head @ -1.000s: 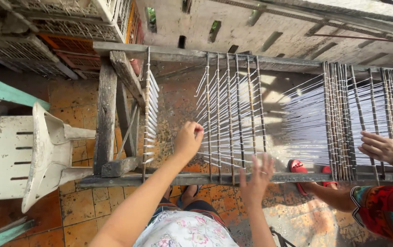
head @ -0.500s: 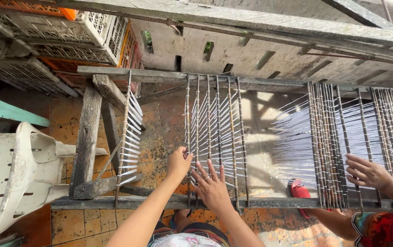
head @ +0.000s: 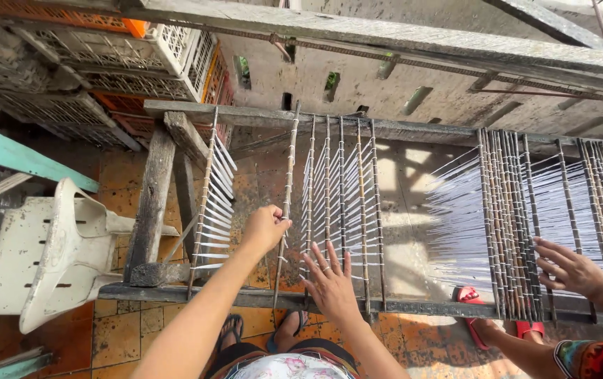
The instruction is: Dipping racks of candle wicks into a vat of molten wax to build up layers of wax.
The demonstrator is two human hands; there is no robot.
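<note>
A long wooden frame [head: 266, 115] stands before me, strung with white threads [head: 464, 217] that run across many thin cross sticks. My left hand [head: 265, 228] is closed around one thin stick [head: 288, 189] and holds it apart from the group to its right. My right hand [head: 331, 282] lies flat with fingers spread on the neighbouring sticks [head: 343, 203] and their threads. At the right, another person's hand [head: 571, 267] rests on a dense bundle of sticks [head: 512, 224].
A white plastic chair [head: 48, 256] lies tipped at the left beside a teal plank [head: 24, 160]. Stacked plastic crates [head: 112, 63] stand behind it. The frame's near rail [head: 196, 293] runs above my sandalled feet [head: 287, 328]; the other person's red sandals [head: 471, 300] show below.
My left hand has pulled one stick leftward, out of the group, so a gap has opened. My right hand has stayed on the sticks. The view has shifted slightly.
</note>
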